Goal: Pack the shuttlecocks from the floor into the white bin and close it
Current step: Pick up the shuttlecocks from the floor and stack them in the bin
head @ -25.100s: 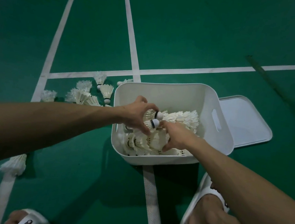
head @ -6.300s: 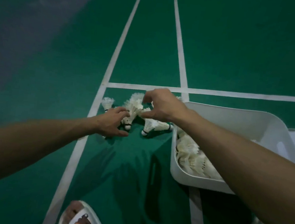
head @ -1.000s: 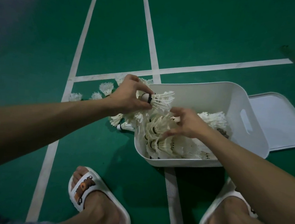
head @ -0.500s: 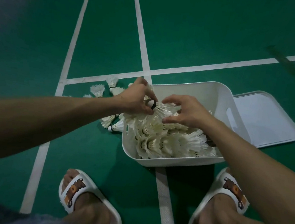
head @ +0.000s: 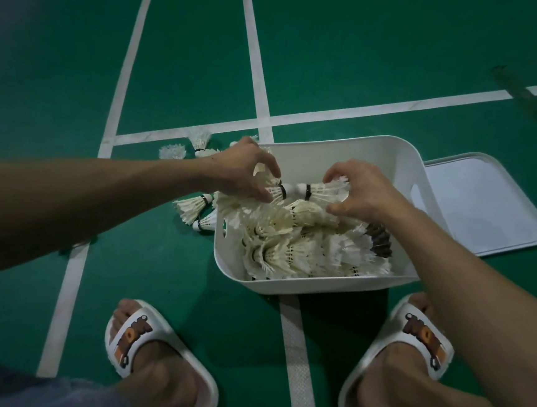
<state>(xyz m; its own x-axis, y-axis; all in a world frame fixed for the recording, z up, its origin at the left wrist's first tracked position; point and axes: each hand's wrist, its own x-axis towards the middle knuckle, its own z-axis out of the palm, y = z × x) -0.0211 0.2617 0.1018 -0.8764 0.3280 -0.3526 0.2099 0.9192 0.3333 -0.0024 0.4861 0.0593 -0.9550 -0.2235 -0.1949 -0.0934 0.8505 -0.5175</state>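
We are crouching over the white bin [head: 318, 287], which is sitting on the green court just ahead of our slippers [head: 156, 356]. Our left hand [head: 240, 173] is gripping the left shuttlecock [head: 276, 191] by its feathers, fingers and thumb curling round them. Our right hand [head: 363, 193] is pinching the right shuttlecock [head: 325, 192] by its skirt in the same way. The two corks are pointing at each other, touching or nearly so, above the far half of the bin. Below them the pile [head: 292, 244] is already filling most of the bin, with one dark-feathered shuttlecock [head: 379, 240] lying near the right wall. We are judging the packing well advanced but not finished. The stray shuttlecocks [head: 192, 209] are lying on the floor just beside the bin's left wall, and the far shuttlecocks [head: 174, 151] are sitting farther out, near where the court lines [head: 257, 56] are crossing. The lid [head: 481, 205] is lying flat on the floor at the bin's right side, so closing is not yet begun. As we are reading it, three jobs are remaining: dropping these two in, gathering what is left on the floor, and fitting the lid.
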